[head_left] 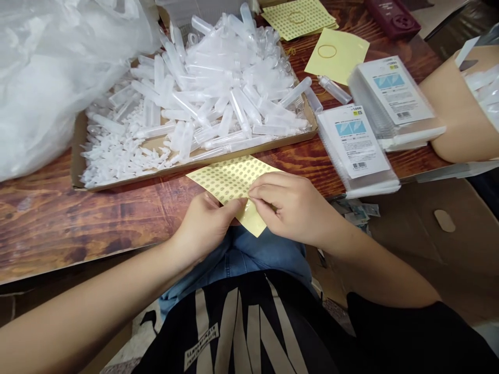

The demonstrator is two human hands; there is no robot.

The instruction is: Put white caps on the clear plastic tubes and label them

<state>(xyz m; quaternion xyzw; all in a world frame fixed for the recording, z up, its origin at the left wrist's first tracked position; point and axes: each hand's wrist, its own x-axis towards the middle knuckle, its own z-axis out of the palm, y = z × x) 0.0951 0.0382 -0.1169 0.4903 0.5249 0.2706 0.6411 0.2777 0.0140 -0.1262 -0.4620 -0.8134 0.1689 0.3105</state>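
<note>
A yellow sheet of small round stickers point(234, 179) is held over the table's front edge, above my lap. My left hand point(206, 221) grips its lower left side, thumb on top and fingers underneath. The thumb and forefinger of my right hand point(292, 208) are pinched together at the sheet's surface, close to my left thumb. Whether a loose sticker is between those fingertips is too small to make out. The sheet's lower corner looks bare of stickers. Just beyond it lies a shallow cardboard tray point(163, 174) heaped with clear plastic tubes point(234, 98) and small white nozzle tips point(117, 150).
Packs of clear sleeves with printed cards point(358, 140) sit at the right. Behind them are a loose tube point(334, 89), a yellow sheet point(346, 49) and more sticker sheets point(304, 26). A big plastic bag point(58, 67) stands left, a tan container point(456, 104) far right.
</note>
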